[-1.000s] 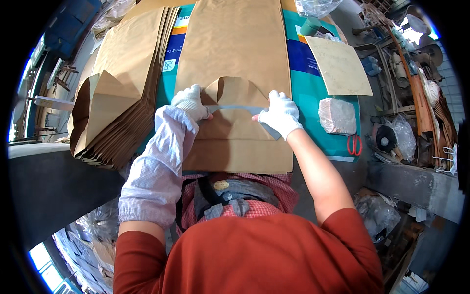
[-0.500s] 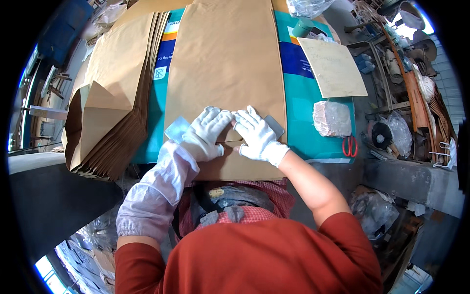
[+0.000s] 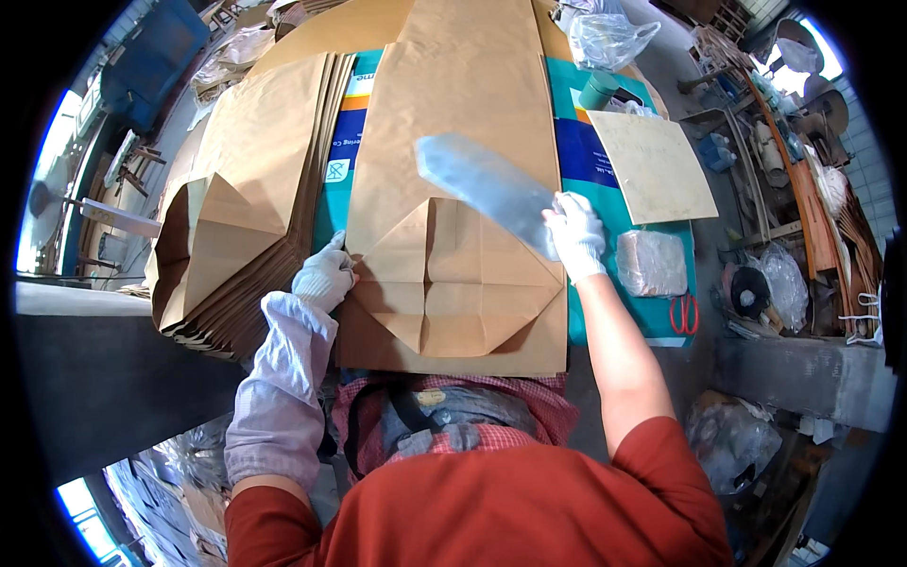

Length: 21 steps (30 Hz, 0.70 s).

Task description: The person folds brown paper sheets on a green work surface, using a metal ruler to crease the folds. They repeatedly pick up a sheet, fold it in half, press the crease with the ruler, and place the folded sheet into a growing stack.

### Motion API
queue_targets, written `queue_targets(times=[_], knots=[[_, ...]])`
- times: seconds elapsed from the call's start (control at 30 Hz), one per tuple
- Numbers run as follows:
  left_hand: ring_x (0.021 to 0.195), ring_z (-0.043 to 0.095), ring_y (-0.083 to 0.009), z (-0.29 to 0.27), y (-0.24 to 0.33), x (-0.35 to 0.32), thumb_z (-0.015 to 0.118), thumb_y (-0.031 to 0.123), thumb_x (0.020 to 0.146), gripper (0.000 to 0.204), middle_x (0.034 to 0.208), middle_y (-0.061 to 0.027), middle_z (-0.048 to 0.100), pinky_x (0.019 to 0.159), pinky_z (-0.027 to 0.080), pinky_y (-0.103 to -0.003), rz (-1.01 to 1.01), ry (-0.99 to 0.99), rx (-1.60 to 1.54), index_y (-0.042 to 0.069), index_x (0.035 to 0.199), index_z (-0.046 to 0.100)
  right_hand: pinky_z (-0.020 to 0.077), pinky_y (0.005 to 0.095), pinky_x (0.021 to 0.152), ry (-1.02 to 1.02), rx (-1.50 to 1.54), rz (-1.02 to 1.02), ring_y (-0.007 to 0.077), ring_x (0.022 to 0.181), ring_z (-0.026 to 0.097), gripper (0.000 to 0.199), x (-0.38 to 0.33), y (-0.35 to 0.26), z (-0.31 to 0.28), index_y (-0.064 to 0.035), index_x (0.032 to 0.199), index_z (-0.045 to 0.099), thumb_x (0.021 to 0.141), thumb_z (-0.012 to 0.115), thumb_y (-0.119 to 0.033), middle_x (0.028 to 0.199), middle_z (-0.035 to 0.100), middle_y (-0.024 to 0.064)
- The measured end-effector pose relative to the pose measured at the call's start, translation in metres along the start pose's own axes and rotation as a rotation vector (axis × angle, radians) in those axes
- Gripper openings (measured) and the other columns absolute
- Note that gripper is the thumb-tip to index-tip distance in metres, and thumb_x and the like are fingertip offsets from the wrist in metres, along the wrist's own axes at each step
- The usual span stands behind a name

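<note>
**Translucent strip [image 3: 487, 194] being held over a folded brown paper bag [image 3: 402, 203]**

Directions are being taken from the middle of the folded bag end [image 3: 453, 293], with 12 o'clock away from the body. Nearest, that flap is lying creased and spread into a many-sided panel; the bag's long axis is running from 6 to 12, its folded end pointing to 6. At 3 o'clock, red scissors [image 3: 684, 315] are resting on a teal printed sheet [image 3: 614, 317]. At 9, the bag's left edge is being met by the gloved left hand [image 3: 323, 277]; whether paper is being pinched cannot be told. At 3, a wrapped block [image 3: 652, 263] is sitting just beyond the scissors. At 2, the strip's near end is being grasped by the gloved right hand [image 3: 576, 236]. The strip is pointing to 10, its axis running 10 to 4, and part of the bag is being covered by it. At 10, a bag stack [image 3: 250, 189] is crowding the left hand's side. Farther, a cream board [image 3: 654, 168] is lying at 2; a green container [image 3: 597, 90] and clear plastic [image 3: 612, 40] are sitting at 1.
</note>
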<state>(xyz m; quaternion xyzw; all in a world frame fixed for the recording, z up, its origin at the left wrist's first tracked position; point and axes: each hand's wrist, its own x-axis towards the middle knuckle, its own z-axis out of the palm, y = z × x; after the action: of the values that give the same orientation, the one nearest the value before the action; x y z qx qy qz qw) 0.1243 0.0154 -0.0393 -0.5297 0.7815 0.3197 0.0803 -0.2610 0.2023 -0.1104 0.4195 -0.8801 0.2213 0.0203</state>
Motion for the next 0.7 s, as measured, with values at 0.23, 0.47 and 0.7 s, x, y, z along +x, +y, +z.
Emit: queue_targets(times=[0.23, 0.47, 0.7], knots=[[0.085, 0.071, -0.0175, -0.04, 0.028, -0.044, 0.069, 0.017, 0.094, 0.011, 0.084, -0.0073, 0.074, 0.079, 0.057, -0.036, -0.272, 0.08, -0.299, 0.013, 0.1, 0.077, 0.0556, 0.0513, 0.08, -0.35, -0.073, -0.052, 0.0418, 0.097, 0.069, 0.024, -0.096, -0.027, -0.05, -0.0067, 0.102, 0.068, 0.084, 0.078, -0.018, 0.106, 0.07, 0.0177], [0.092, 0.072, -0.0287, -0.208, -0.047, -0.033, 0.069, 0.008, 0.087, 0.019, 0.091, -0.0119, 0.074, 0.086, 0.056, -0.036, 0.092, 0.714, -0.035, 0.014, 0.104, 0.076, 0.055, 0.0403, 0.098, -0.443, 0.529, -0.172, 0.0323, 0.115, 0.07, 0.047, -0.028, -0.192, -0.025, 0.0039, 0.134, 0.062, 0.095, 0.074, -0.019, 0.127, 0.071, 0.0225], [0.085, 0.067, -0.0337, -0.314, -0.321, -0.004, 0.071, 0.029, 0.096, 0.019, 0.086, -0.015, 0.069, 0.078, 0.053, -0.042, -0.195, 0.803, 0.364, 0.01, 0.097, 0.072, 0.0559, 0.0496, 0.092, -0.508, 0.404, -0.482, 0.0415, 0.109, 0.069, 0.044, -0.01, -0.411, 0.036, -0.0166, 0.137, 0.062, 0.094, 0.052, -0.015, 0.119, 0.071, 0.0193]])
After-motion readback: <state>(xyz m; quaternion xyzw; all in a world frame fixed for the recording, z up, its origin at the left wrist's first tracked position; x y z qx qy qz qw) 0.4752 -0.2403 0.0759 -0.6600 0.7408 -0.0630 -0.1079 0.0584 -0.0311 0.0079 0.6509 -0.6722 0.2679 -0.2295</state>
